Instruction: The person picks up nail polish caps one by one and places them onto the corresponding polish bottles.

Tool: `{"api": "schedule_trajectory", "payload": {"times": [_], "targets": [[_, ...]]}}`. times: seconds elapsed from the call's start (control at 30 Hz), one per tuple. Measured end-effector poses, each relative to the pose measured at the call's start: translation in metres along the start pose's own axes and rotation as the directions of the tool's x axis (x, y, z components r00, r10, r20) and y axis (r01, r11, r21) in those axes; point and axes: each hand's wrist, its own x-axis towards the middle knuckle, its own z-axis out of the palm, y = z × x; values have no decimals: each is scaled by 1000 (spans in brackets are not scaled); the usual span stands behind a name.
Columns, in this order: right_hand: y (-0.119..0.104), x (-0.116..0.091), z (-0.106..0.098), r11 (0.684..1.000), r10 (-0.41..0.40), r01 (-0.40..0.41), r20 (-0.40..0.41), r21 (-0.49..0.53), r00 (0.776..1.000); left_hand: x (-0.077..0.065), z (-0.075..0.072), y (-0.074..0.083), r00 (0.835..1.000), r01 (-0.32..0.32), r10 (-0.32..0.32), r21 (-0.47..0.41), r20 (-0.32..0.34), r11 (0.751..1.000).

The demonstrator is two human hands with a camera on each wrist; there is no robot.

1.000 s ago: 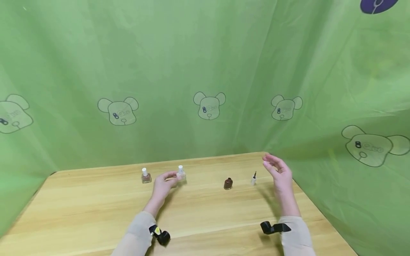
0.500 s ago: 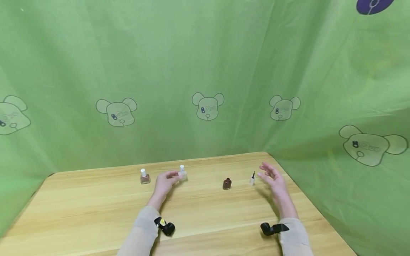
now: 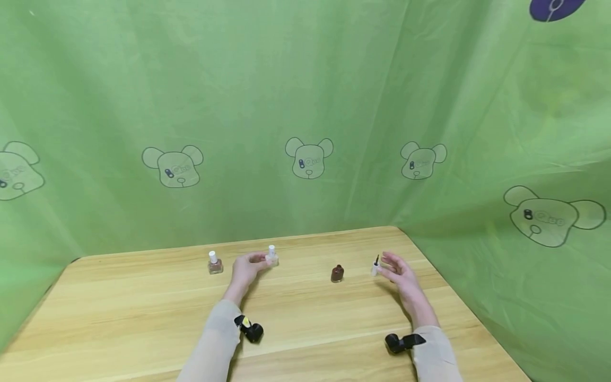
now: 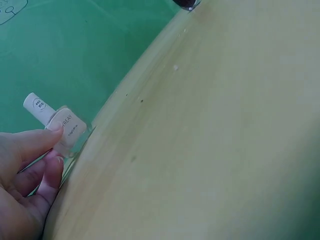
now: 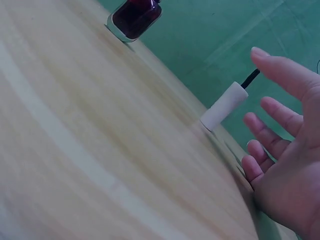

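My left hand [image 3: 245,272] pinches a pale nail polish bottle [image 4: 67,128] with a white cap. In the left wrist view the thumb lies across its label, and the bottle stands at the table surface. My right hand [image 3: 400,276] is beside a white nail polish cap [image 5: 224,106] that stands upside down on the table, its dark brush [image 3: 376,260] pointing up. In the right wrist view the fingers are spread, apart from the cap. Between the hands stands an uncapped dark red nail polish bottle [image 3: 337,274].
A mauve nail polish bottle [image 3: 215,265] with a white cap stands left of my left hand. The wooden table [image 3: 305,329] meets a green curtain [image 3: 248,106] printed with bear heads at its back and right side.
My right hand has come down and left, from above the table's right side to right beside the upturned cap. My left hand keeps its pinch on the pale bottle, nearly unmoved.
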Motion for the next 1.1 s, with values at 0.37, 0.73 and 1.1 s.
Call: {"api": "schedule_trajectory", "payload": {"times": [0.37, 0.73, 1.1], "targets": [[3, 1, 5, 990, -2, 2, -2, -138, 1000, 11, -6, 3, 996, 23, -18, -62, 82, 998], [5, 3, 9, 967, -11, -2, -47, -254, 999, 10, -4, 5, 997, 2, 5, -83, 77, 997], [7, 3, 10, 948, -28, 3, -75, -317, 997, -3, -4, -1, 999, 23, -18, -169, 31, 985]]}}
